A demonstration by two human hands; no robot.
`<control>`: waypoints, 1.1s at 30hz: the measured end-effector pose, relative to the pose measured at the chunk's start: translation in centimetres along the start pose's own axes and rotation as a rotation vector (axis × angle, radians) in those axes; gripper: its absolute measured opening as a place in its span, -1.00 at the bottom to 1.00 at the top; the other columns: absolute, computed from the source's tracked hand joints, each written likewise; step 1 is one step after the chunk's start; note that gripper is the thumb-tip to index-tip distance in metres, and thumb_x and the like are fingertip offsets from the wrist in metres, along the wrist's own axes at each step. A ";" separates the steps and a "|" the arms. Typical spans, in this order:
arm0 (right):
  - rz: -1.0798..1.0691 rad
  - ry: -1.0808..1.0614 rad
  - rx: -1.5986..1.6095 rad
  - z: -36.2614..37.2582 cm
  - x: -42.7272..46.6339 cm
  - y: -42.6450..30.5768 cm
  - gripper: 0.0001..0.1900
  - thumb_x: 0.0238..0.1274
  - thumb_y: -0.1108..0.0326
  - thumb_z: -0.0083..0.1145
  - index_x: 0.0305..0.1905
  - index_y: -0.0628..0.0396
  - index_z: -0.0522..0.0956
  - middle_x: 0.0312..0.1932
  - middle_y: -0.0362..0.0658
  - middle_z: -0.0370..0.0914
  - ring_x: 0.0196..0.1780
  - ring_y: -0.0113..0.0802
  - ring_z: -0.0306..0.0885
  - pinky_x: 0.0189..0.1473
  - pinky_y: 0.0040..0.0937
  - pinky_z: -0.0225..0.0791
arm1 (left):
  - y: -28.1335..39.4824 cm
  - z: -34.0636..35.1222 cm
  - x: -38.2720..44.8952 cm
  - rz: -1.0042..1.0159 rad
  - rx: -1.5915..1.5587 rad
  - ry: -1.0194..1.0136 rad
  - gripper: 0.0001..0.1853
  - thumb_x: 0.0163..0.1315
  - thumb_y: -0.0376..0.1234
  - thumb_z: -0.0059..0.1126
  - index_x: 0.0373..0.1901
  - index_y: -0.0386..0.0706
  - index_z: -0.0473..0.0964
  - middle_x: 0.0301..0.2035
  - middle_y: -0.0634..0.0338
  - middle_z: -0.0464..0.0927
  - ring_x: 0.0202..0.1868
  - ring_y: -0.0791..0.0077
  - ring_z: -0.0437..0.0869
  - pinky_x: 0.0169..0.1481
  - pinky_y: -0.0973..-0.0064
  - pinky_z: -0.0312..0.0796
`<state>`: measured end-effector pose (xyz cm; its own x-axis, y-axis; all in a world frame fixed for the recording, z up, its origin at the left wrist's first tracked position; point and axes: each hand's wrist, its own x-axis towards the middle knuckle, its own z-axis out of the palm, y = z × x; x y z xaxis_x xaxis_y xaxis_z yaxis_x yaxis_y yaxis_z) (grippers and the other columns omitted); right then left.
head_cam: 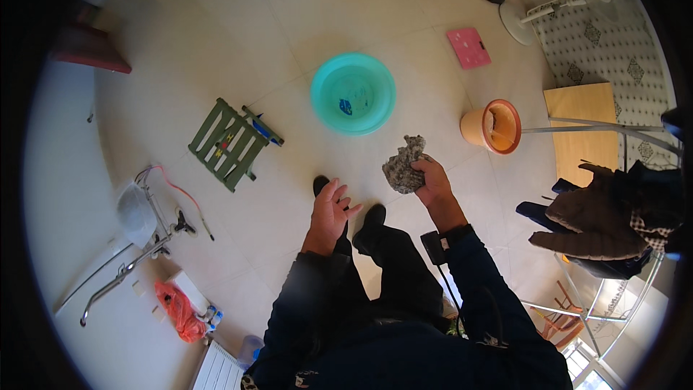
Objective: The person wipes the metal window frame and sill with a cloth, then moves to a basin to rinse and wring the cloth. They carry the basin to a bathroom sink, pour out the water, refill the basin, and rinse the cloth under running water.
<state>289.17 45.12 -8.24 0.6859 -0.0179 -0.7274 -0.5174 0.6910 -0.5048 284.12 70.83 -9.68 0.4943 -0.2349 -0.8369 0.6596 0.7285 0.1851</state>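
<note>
My right hand [432, 176] grips a crumpled grey rag [404, 167] by its right edge, with the cloth hanging out to the left of the fingers. To its left, my left hand [331, 211] is raised above my shoes, palm up, fingers apart and holding nothing. Ahead of both hands a round turquoise plastic basin [319, 114] stands on the tiled floor, touched by neither hand. A small dark blue patch shows on the basin's bottom; whether it is a print or an object I cannot tell.
A green slatted folding stool [230, 143] stands left of the basin. To the right are an orange bin [475, 127], a pink scale [468, 47] and a fan with its round base [517, 24]. Clothes [590, 222] hang on a metal rack at the right edge. A wheeled metal stand [157, 216] is at left.
</note>
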 end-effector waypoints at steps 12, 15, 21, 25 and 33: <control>0.093 0.003 0.091 -0.3 25.0 6.8 -0.62 0.05 0.62 0.07 0.05 0.33 0.47 -0.09 0.04 0.60 -0.05 -0.05 0.65 0.06 -0.02 0.55 | 2.7 -3.6 22.1 -0.028 0.037 0.037 -0.19 0.34 0.05 0.11 0.50 -0.09 0.07 0.51 -0.08 -0.11 0.55 -0.22 -0.27 0.43 -0.31 0.11; 0.068 -0.020 0.170 -0.1 29.1 7.8 -0.63 0.01 0.59 0.13 0.01 0.34 0.51 -0.12 0.05 0.60 -0.11 -0.01 0.67 -0.03 -0.03 0.58 | 2.5 -3.9 26.2 -0.032 0.060 0.075 -0.19 0.36 0.04 0.08 0.52 -0.10 0.05 0.51 -0.08 -0.11 0.55 -0.22 -0.25 0.44 -0.31 0.11; 0.119 -0.185 0.253 -1.7 36.7 7.6 -0.60 0.08 0.61 0.06 0.10 0.36 0.47 -0.08 0.06 0.59 -0.02 0.00 0.65 0.05 -0.02 0.56 | 2.4 -2.6 35.7 -0.025 0.063 0.094 -0.19 0.37 -0.02 0.12 0.52 -0.13 0.01 0.48 -0.04 -0.03 0.51 -0.23 -0.13 0.41 -0.27 0.17; 0.030 -0.267 0.236 -4.4 42.7 8.6 -0.61 0.15 0.57 0.09 0.13 0.34 0.46 -0.03 0.07 0.58 0.05 -0.04 0.62 0.11 -0.06 0.54 | 3.2 -2.0 41.9 0.034 0.078 0.000 -0.10 0.38 -0.02 0.14 0.57 -0.14 -0.13 0.52 -0.09 -0.21 0.56 -0.21 -0.32 0.46 -0.28 0.05; -0.136 0.155 -0.937 -12.4 51.3 11.2 -0.11 0.09 0.18 0.33 0.50 0.23 0.17 0.27 0.23 0.43 0.35 0.10 0.38 0.35 -0.06 0.28 | 2.8 -3.6 49.6 -0.038 0.173 0.176 -0.04 0.35 -0.02 0.21 0.60 0.06 -0.21 0.55 -0.10 -0.35 0.56 -0.21 -0.40 0.44 -0.36 0.04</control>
<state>312.17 42.97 -56.97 0.7294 -0.1974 -0.6550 -0.6838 -0.1812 -0.7068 308.51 63.53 -52.55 0.3709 -0.1329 -0.9191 0.7702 0.5969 0.2245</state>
